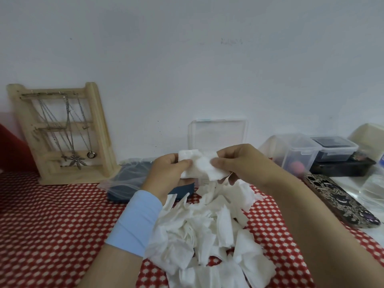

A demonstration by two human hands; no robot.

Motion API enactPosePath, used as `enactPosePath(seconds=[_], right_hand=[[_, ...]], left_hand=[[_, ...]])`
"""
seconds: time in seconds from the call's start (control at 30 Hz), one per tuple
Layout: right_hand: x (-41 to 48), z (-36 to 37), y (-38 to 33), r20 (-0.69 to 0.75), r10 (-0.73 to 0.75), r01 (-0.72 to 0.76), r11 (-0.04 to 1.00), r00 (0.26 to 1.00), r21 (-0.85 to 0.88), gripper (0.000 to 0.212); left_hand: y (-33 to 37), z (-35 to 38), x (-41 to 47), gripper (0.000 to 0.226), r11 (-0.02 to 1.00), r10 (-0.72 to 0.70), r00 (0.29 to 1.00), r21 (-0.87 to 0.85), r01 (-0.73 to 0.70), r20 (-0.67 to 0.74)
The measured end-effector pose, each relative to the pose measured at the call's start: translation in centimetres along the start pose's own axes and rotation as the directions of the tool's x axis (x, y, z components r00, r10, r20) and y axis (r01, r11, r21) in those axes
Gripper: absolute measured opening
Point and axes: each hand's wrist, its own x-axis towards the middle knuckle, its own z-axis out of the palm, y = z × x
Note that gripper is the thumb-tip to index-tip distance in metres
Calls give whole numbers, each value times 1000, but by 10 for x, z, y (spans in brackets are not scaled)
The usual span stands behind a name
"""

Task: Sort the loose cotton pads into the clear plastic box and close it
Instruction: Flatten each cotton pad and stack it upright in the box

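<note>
The clear plastic box (217, 135) stands at the back of the table (52, 225), its lid raised upright and close against the white wall. Its base is mostly hidden behind the hands.

Just in front of the box, the left hand (166, 175) and right hand (239, 163) hold a small stack of cotton pads (197, 168) in the air between them. At least two pads overlap; the exact count cannot be told. The left fingers (185, 162) pinch the stack's left end, thumb on top. The right fingers (218, 162) pinch its right end, and the remaining right fingers curl underneath. A light blue sleeve (135, 221) covers the left wrist.

From the box toward the camera spreads one loose pile of cotton pads (207, 235), too many to count, reaching the bottom edge of the view.

Left of the box lies one dark flat case in a clear bag (128, 183), and farther left one wooden stand (62, 132) hung with several chains. A wide stretch of red patterned cloth shows in front of the stand, left of the pile.

Right of the box stand two lidded plastic containers (315, 152). One patterned phone (340, 201) lies near the pile, where the cloth ends.
</note>
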Motion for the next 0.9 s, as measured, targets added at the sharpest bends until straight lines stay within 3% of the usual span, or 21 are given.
enactPosePath(seconds=[0.17,0.33,0.53,0.63,0.7,0.8,0.9], right_hand=[[10,10,11,-90,54,-42,990,994,137,6],[8,11,3,-125,-33,70,951,992,301,5],[7,18,2,-196,-17,33,996,980,81,6],[7,17,2,-206,-31,44,997,978,61,8],[7,18,3,-209,-39,56,995,977,78,13],[8,13,6,-134,41,-19,987,990,158,29],[7,7,8,-25,72,-65,970,997,233,21]], left_hand=[[1,4,-2,15,992,-52,998,-110,57,45],[-4,6,-1,20,993,-31,999,-117,36,40],[-1,10,-3,31,982,-55,983,-167,84,174],[2,11,-4,42,981,-58,979,-173,93,196],[2,9,-6,35,992,-16,971,-116,45,237],[0,6,-6,30,998,15,957,-69,5,289],[-1,4,-5,31,998,4,952,-54,13,305]])
